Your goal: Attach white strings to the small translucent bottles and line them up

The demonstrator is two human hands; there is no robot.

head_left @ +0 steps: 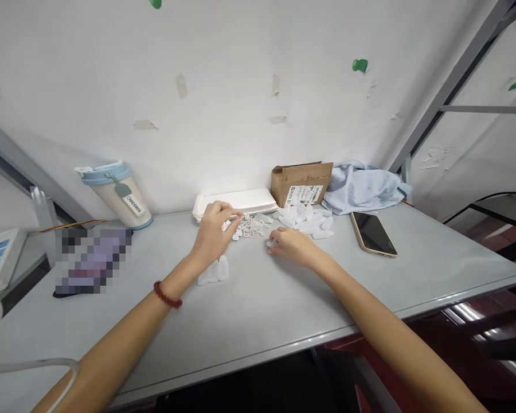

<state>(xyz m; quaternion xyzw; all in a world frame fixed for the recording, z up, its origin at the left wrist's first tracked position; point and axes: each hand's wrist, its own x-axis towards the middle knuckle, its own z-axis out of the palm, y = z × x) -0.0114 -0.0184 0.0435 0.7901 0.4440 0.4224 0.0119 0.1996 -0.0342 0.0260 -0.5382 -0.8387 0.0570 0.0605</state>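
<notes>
My left hand [214,232] is over the near side of a pile of small white looped pieces [253,226], thumb and forefinger drawn together in a pinch. Whatever is between those fingertips is too small to make out. To the right, my right hand [293,246] rests low over the table with curled fingers around a small translucent plastic piece [269,244], partly hidden. Behind it lies a heap of clear, rounded plastic pieces [305,218]. Below my left wrist, a few similar translucent pieces [214,272] lie side by side on the grey table [258,315].
Along the wall stand a white foam box [241,201], a cardboard box [301,182] and a crumpled blue cloth [363,186]. A phone [373,234] lies right. On the left are a tumbler [118,195] and a blurred flat item [94,264]. A white cable [34,364] crosses the left front.
</notes>
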